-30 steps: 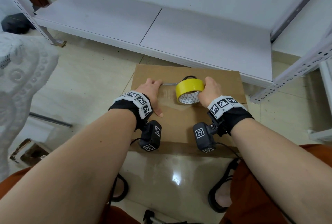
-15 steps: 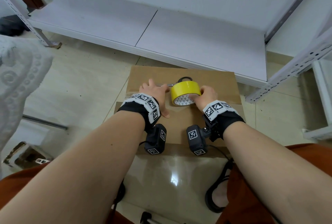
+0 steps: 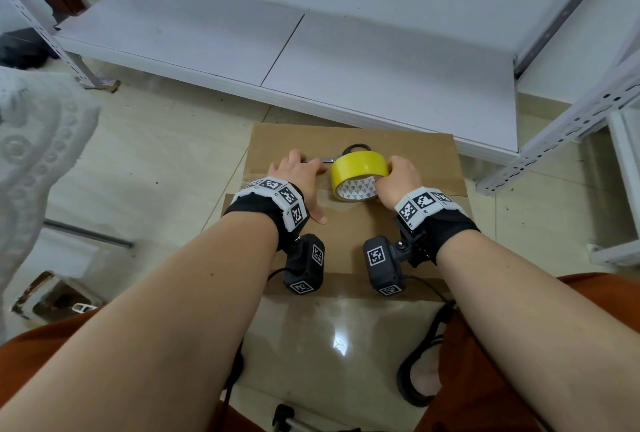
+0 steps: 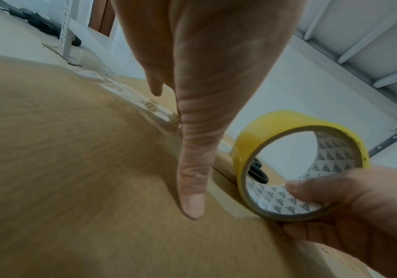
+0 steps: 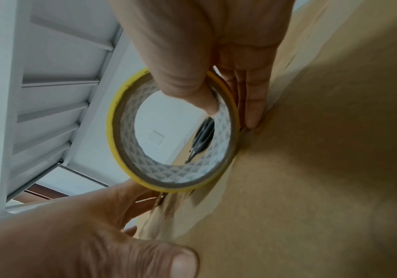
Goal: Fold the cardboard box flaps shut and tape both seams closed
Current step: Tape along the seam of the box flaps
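Note:
A flat brown cardboard box (image 3: 349, 227) lies on the tiled floor with its flaps folded down. My right hand (image 3: 398, 178) grips a yellow tape roll (image 3: 358, 173) standing on edge on the box seam, thumb inside the core (image 5: 199, 94). My left hand (image 3: 301, 178) lies flat on the cardboard left of the roll, fingers straight, pressing a strip of clear tape (image 4: 142, 97) along the seam. In the left wrist view the thumb (image 4: 192, 188) presses on the box beside the tape roll (image 4: 297, 163).
Black-handled scissors (image 3: 349, 151) lie on the box just behind the roll. A low white shelf board (image 3: 284, 50) runs behind the box, with a metal rack upright (image 3: 568, 119) at right. White lace fabric (image 3: 31, 140) hangs at left.
Both hands and the roll have stayed at nearly the same spot on the seam; my head view has shifted slightly.

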`<state>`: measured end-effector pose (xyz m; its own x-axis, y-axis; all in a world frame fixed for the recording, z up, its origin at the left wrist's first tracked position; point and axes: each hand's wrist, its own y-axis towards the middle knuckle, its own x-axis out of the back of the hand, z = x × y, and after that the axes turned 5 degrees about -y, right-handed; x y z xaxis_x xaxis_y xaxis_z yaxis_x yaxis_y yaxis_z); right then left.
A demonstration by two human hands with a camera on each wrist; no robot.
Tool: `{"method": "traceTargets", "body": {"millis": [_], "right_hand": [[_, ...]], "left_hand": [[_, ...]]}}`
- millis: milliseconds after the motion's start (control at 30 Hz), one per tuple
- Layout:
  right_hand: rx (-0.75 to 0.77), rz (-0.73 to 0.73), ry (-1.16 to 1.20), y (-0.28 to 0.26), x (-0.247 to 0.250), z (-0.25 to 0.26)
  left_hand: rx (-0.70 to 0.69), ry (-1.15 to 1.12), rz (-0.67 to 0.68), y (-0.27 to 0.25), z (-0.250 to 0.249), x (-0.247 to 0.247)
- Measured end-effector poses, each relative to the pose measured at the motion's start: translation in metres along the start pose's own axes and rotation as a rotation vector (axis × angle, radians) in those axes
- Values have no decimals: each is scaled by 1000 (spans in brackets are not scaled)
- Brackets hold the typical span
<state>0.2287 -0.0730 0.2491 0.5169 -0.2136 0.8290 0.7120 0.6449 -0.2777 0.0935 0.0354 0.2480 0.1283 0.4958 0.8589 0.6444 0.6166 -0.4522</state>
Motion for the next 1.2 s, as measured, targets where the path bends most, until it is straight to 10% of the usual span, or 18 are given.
{"method": "traceTargets", "body": {"millis": [1200], "right_hand": [[-86, 26, 58, 2, 8, -13]], "left_hand": [[43, -19, 15, -6, -21, -2]]}}
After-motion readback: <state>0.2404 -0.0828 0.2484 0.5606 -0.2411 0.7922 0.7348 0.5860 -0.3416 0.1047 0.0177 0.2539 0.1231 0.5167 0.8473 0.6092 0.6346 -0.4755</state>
